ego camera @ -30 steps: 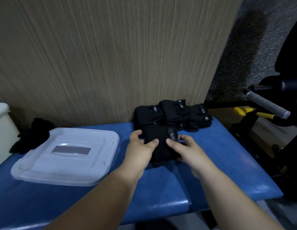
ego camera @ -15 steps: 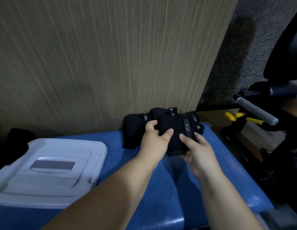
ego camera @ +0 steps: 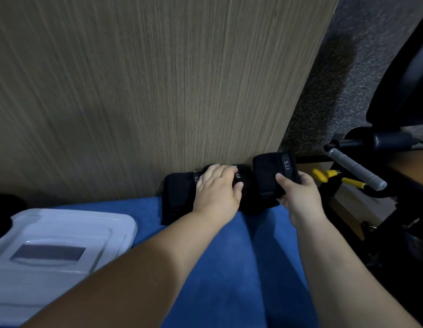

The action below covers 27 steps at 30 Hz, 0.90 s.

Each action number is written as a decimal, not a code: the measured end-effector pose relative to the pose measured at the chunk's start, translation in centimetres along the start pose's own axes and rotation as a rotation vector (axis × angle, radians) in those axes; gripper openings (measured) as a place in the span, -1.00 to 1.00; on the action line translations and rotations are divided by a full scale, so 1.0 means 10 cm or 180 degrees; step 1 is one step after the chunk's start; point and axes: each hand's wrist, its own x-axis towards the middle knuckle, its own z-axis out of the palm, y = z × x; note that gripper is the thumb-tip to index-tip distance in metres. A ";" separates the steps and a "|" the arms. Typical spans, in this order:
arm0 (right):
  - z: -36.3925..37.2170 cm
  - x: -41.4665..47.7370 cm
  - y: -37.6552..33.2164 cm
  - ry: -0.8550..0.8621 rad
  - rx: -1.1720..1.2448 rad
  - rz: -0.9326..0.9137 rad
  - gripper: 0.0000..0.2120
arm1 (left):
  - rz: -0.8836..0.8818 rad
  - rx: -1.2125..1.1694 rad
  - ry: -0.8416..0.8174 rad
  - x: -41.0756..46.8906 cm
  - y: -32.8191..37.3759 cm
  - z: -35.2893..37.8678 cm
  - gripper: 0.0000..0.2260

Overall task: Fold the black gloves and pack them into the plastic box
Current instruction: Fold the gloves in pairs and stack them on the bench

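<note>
- Dark lump [ego camera: 4,209] at the desk's far left edge: black and cut off by the frame. Cannot tell what it is.
- Plastic box [ego camera: 63,235] sits on the left side of the desk [ego camera: 253,268]. Only its pale flat top with a grey rectangle shows. Walls not visible, left and lower parts cut off, outline a bit blurred.
- Pile of gloves [ego camera: 177,197]: black, lying along the desk's far edge toward the right corner, against the wooden panel [ego camera: 158,91]. Individual gloves are hard to separate, black on black; small white-lettered tabs show. The middle is covered by the left hand.
- Left hand [ego camera: 217,188]: laid flat on top of the pile, fingers extended and relaxed, gripping nothing.
- Right hand [ego camera: 298,192]: closed around a folded glove [ego camera: 269,176], thumb on the front, other fingers hidden behind. The glove is just right of the pile near the far right corner; cannot tell whether it touches the pile. Label reads "5.11".
- Desk: blue padded top. Near edge is hidden under both forearms.
- Room: wood-grain panel fills the back, with grey carpet [ego camera: 347,67] to its right.
- Off the desk's right edge: yellow handles [ego camera: 324,173], a grey-gripped bar [ego camera: 357,170] and black framework, all dim.
</note>
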 end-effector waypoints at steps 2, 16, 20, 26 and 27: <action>0.01 0.12 0.04 -0.0001 -0.0100 0.0055 -0.72 | 0.0055 0.0234 -0.0288 0.06 -0.04 0.06 -0.58; 0.15 0.33 0.20 0.0074 -0.2416 -0.0131 -0.47 | -0.0098 0.0832 -0.0972 0.08 -0.29 0.27 -0.50; 0.16 0.22 0.24 0.0590 -0.3435 -0.1235 -0.30 | -0.0109 0.0799 -0.0951 0.08 -0.28 0.27 -0.49; 0.11 0.31 0.38 0.0025 -0.4053 -0.2815 -0.70 | -0.0080 0.0841 -0.0947 0.09 -0.25 0.26 -0.51; 0.10 0.31 0.39 -0.0109 -0.4243 -0.2754 -0.64 | -0.0069 0.0854 -0.0940 0.09 -0.25 0.26 -0.51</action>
